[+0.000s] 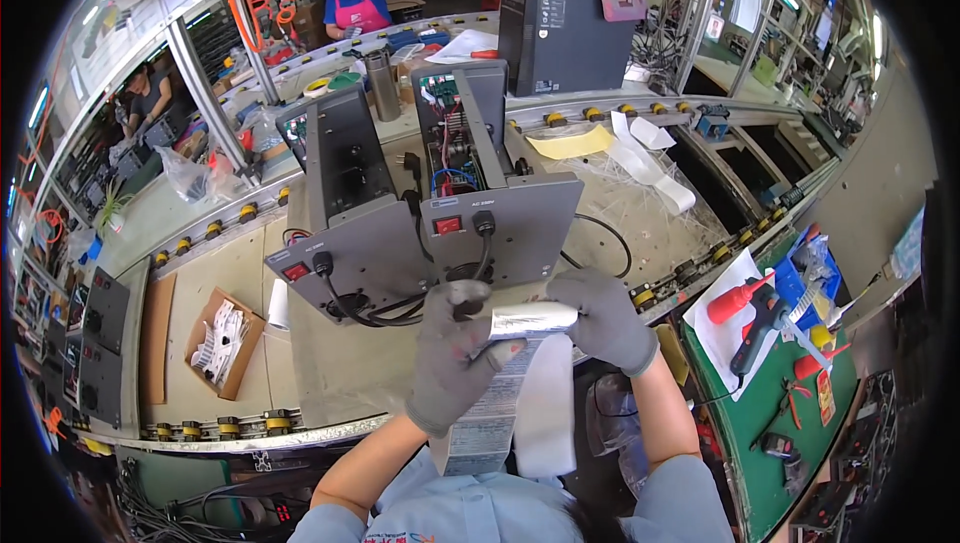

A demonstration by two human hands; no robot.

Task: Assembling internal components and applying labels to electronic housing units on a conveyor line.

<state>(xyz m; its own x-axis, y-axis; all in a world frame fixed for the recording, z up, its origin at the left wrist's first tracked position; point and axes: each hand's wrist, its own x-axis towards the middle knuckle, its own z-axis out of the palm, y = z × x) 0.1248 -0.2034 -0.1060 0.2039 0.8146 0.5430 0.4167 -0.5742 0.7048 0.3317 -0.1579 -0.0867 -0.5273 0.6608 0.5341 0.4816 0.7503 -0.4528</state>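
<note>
Both hands (530, 328) — gloved — on label strip (535, 319)

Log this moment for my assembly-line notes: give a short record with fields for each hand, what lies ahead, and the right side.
left hand: gloved, grips a strip of labels
right hand: gloved, pinches the strip's folded top end
ahead: two grey metal units, each with a black power cord
right side: red-handled screwdriver on a green mat
</note>
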